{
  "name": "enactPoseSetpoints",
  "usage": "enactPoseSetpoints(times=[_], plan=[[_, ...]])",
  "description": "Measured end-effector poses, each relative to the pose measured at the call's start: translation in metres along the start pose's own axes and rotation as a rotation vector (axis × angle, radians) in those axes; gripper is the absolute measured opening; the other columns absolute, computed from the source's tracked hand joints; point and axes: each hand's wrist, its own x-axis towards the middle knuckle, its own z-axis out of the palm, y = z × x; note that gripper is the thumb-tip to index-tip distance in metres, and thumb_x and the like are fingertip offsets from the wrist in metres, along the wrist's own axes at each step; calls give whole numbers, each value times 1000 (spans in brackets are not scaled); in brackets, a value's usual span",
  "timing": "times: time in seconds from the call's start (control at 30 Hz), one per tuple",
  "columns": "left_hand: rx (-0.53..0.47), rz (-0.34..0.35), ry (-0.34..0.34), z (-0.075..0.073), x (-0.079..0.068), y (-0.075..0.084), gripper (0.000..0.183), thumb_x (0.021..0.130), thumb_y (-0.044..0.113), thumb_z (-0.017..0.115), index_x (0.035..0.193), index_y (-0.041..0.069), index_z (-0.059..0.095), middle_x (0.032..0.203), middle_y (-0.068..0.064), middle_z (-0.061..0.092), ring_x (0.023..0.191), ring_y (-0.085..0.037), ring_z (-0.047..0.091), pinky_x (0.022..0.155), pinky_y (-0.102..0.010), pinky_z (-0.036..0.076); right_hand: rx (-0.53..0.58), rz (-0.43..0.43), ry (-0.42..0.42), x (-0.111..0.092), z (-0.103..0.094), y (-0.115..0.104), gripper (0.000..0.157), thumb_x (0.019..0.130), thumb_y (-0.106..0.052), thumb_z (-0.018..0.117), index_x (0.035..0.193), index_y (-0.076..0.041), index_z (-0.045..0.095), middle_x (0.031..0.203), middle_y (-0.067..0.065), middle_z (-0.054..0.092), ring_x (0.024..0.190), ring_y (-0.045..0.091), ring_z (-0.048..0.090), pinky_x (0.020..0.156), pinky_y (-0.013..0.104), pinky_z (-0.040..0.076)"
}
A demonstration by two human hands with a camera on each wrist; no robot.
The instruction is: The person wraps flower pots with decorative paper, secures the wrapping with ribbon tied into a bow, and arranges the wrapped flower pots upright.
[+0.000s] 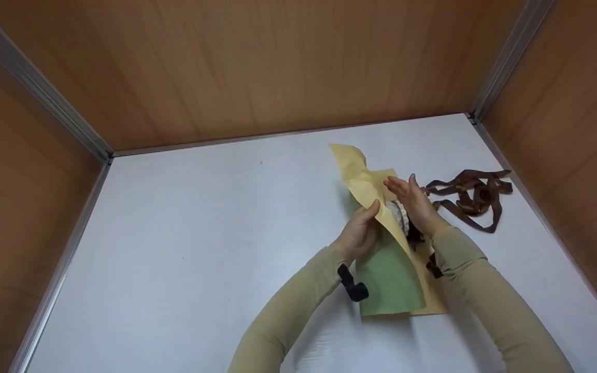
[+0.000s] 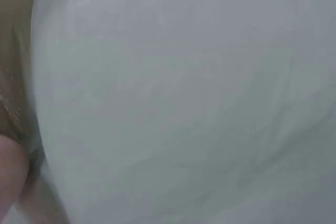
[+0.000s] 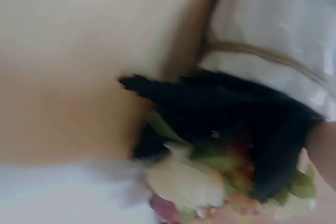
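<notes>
My left hand [image 1: 358,235] grips the edge of a sheet of wrapping paper [image 1: 392,280], yellow inside and green outside, with the thumb over its yellow side. The sheet stands raised and curved. In the left wrist view the paper [image 2: 184,114] fills most of the picture. My right hand [image 1: 415,204] is beside the fold with fingers straight and thumb raised. Between the hands lies a white wrapped bundle [image 1: 398,216], mostly hidden by paper and hand. The right wrist view shows its white wrap [image 3: 273,30] tied with twine, dark material [image 3: 220,100], and a cream flower [image 3: 184,182].
A tangled brown ribbon [image 1: 477,199] lies on the white table [image 1: 189,248] to the right of the paper. Wooden panels [image 1: 278,67] with metal edging enclose the table at the back and both sides.
</notes>
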Motion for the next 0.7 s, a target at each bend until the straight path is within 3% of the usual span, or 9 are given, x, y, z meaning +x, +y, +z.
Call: enactPoseSetpoints(times=[0.17, 0.23, 0.37, 0.43, 0.53, 0.7], plan=[[68, 0, -16, 1, 0, 0, 36, 103, 18, 37, 128, -6, 44, 131, -18, 46, 130, -28, 38, 110, -30, 27, 54, -40, -70, -4, 3, -25, 74, 101, -52, 11, 150, 3, 9, 155, 25, 13, 144, 36, 8, 118, 45, -1], [102, 10, -14, 0, -1, 0, 32, 103, 20, 35, 118, -4, 52, 139, -19, 40, 138, -28, 26, 115, -33, 18, 7, -41, -100, -8, 5, -36, 69, 102, -50, 14, 151, 0, 10, 156, 22, 14, 145, 35, 9, 117, 48, 1], [178, 15, -8, -2, -4, -1, 32, 105, 28, 29, 93, 13, 55, 156, -12, 16, 147, -23, -1, 118, -38, -4, -161, 3, -116, -14, 7, -56, 61, 102, -42, 27, 152, -12, 15, 158, 13, 15, 145, 32, 9, 114, 59, 3], [206, 6, -5, -2, -4, -1, 33, 105, 31, 28, 89, 17, 53, 159, -10, 6, 147, -23, -10, 117, -40, -9, -226, 31, -100, -15, 6, -65, 60, 101, -37, 36, 153, -14, 15, 158, 12, 16, 145, 32, 11, 112, 62, 6], [218, 4, 3, -1, -2, -2, 33, 105, 33, 28, 88, 19, 52, 160, -9, 5, 146, -24, -12, 117, -42, -11, -249, 52, -43, -13, 3, -73, 62, 99, -25, 46, 152, -10, 16, 154, 16, 21, 142, 34, 19, 113, 59, 14], [214, 19, 10, 1, -2, -5, 29, 104, 26, 31, 87, 18, 53, 159, -9, 8, 147, -22, -8, 117, -40, -9, -353, 89, 88, -10, -10, -75, 58, 100, -30, 47, 148, -4, 27, 144, 21, 38, 128, 30, 41, 108, 48, 34]])
